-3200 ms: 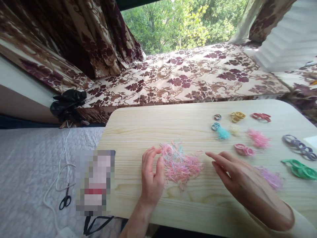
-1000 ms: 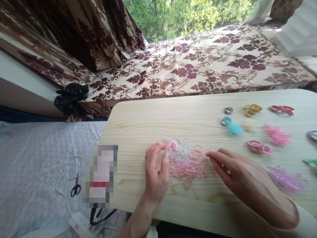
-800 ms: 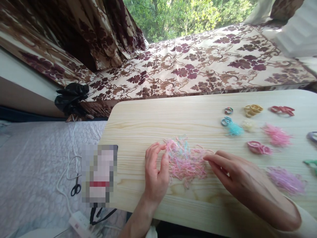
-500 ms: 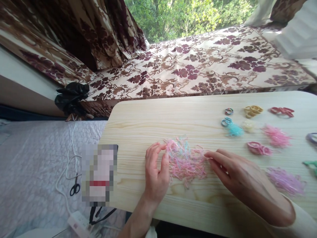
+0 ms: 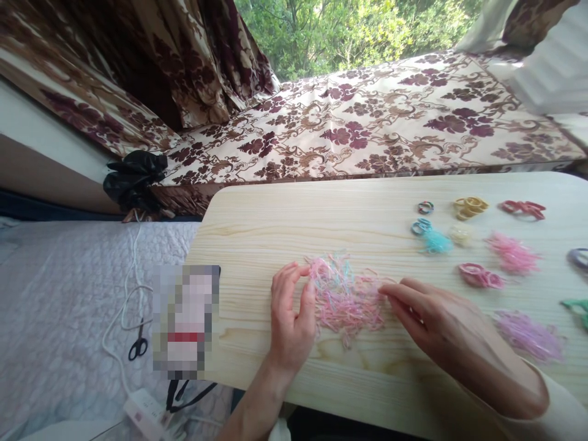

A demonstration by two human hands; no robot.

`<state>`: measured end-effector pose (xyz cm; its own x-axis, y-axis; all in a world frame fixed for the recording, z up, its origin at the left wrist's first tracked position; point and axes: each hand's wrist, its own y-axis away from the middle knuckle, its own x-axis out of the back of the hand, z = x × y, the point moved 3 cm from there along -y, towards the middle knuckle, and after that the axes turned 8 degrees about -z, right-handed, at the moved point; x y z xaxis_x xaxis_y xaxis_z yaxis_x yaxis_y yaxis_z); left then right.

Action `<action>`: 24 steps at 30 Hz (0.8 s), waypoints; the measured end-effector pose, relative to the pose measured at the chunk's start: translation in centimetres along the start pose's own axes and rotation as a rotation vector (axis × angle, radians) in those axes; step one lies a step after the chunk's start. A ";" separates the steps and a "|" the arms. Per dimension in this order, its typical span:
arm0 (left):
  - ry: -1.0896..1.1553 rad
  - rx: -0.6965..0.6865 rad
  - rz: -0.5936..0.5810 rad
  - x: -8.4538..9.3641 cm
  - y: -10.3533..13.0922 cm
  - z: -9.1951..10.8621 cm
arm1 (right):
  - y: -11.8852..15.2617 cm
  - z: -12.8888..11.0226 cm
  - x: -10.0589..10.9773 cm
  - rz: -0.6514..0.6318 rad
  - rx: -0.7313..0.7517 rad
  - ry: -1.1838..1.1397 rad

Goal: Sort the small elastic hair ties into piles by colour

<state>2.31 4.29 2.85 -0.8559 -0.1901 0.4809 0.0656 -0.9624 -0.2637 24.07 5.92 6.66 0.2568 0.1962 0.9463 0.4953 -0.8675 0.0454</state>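
Observation:
A loose pile of thin pink, lilac and pale blue bands (image 5: pixel 346 300) lies on the light wooden table (image 5: pixel 275 214). At the pile's left edge is my left hand (image 5: pixel 293 309), its thumb and fingers apart in a curve, fingertips touching the bands. My right hand (image 5: pixel 425 309) is at the pile's right edge, thumb and index finger pinched together; what lies between the tips is too small to make out. Beyond it on the right are a lilac band pile (image 5: pixel 530 335), a bright pink pile (image 5: pixel 513 251) and pink hair ties (image 5: pixel 480 275).
Turquoise bands (image 5: pixel 436 241), yellow ties (image 5: pixel 469 207) and red ties (image 5: pixel 522 209) sit at the table's back right. A blurred-out object (image 5: pixel 186 321) is at the left edge. Scissors (image 5: pixel 138 348) and a power strip (image 5: pixel 147 416) lie on the bed.
The view has shifted very slightly. Both hands stay nearly where they were, at either side of the pile.

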 end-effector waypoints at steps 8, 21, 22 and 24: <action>-0.004 -0.014 0.003 0.0 0.1 0.0 | -0.5 0.3 0.3 0.000 -0.026 -0.007; 0.002 -0.006 0.006 0.0 0.0 0.1 | -1.4 0.5 -0.9 -0.007 -0.062 0.019; 0.002 -0.006 0.005 0.0 0.0 0.1 | -1.4 0.5 -0.8 -0.003 -0.064 0.016; 0.000 -0.005 0.001 0.0 0.0 0.1 | -1.4 0.5 -0.8 0.004 -0.065 0.018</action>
<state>2.35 4.25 2.92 -0.8561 -0.1907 0.4804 0.0634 -0.9612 -0.2685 23.60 7.26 5.72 0.2438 0.1850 0.9520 0.4391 -0.8963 0.0618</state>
